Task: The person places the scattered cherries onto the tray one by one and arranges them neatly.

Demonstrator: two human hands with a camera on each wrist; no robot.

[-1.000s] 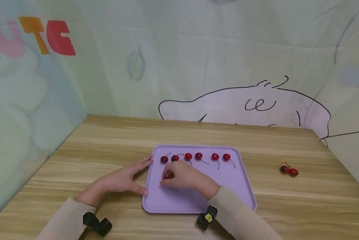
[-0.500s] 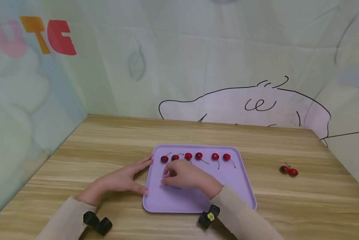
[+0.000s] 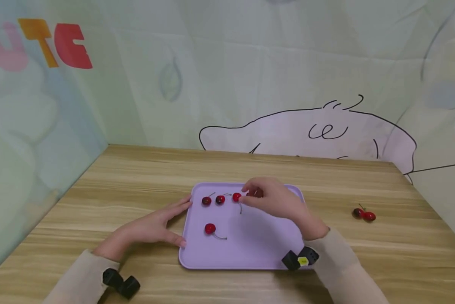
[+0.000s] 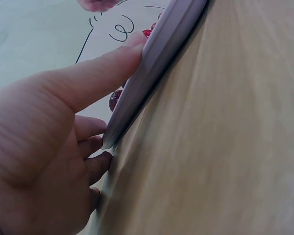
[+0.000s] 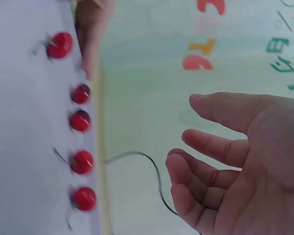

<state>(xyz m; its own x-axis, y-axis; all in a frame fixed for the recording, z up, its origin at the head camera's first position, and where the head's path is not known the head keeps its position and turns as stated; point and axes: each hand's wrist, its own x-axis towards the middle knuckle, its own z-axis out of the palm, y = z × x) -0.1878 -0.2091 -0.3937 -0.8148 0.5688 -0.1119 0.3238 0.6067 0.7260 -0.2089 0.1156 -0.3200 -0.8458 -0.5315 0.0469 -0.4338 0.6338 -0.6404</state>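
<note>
A lilac tray (image 3: 250, 249) lies on the table. My left hand (image 3: 151, 226) rests at its left side, fingers spread, with the thumb (image 4: 115, 61) on the rim in the left wrist view. Above the back of the tray is my right hand (image 3: 277, 200), with nothing between its loosely bent fingers, as the right wrist view shows. It hides part of the back row of red cherries; a cherry (image 3: 206, 201) at that row's left end shows plainly. One cherry (image 3: 210, 229) sits by itself nearer the front, its stem pointing right.
Two more cherries (image 3: 364, 214) lie together on the wooden table (image 3: 383, 253), right of the tray. A printed cloth (image 3: 227, 84) hangs behind and beside the table. Each sleeve carries a black wrist device (image 3: 301, 258).
My right hand has let go of the front cherry and moved up and to the right, over the back row. The cherry stays on the tray. My left hand keeps its place.
</note>
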